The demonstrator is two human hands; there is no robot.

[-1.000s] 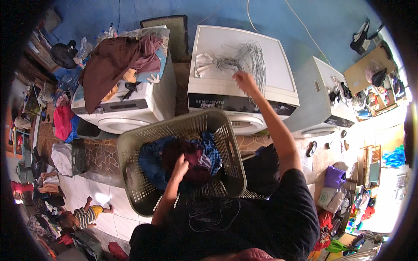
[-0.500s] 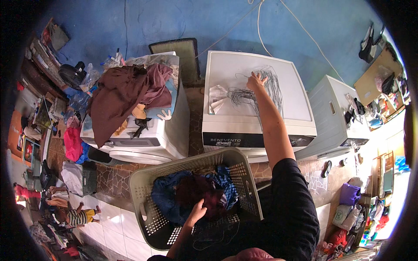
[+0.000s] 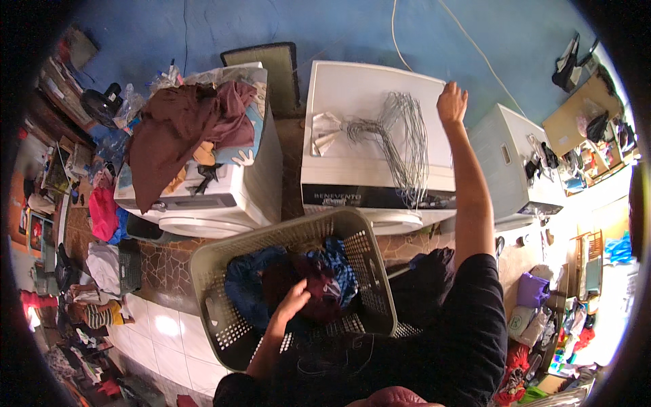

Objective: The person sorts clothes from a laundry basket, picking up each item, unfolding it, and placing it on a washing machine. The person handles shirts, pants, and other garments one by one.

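My left hand (image 3: 293, 302) rests over the clothes in a grey-green laundry basket (image 3: 203, 271), fingers stretched and apart. Beneath it lies a dark maroon garment (image 3: 274, 288), beside blue patterned cloth (image 3: 339, 261). My right arm reaches far out, and my right hand (image 3: 452, 103) is closed with curled fingers at the far right corner of a white front-loading machine (image 3: 339, 88). Whatever it may grip there is hidden. A bundle of thin wire hangers (image 3: 405, 136) lies on that machine's top, left of my right hand. Next to the hangers sits a crumpled whitish sheet (image 3: 326, 136).
Brown cloth (image 3: 176, 136) is heaped on another white machine (image 3: 261, 183) at the left. A third white machine (image 3: 505, 169) stands at the right. A dark-framed panel (image 3: 278, 74) leans against the blue wall. A child (image 3: 102, 315) in stripes is on the left floor.
My right hand has left the wire hangers and moved right to the machine's corner, its fingers now curled. My left hand stays over the clothes. The whole view has shifted slightly.
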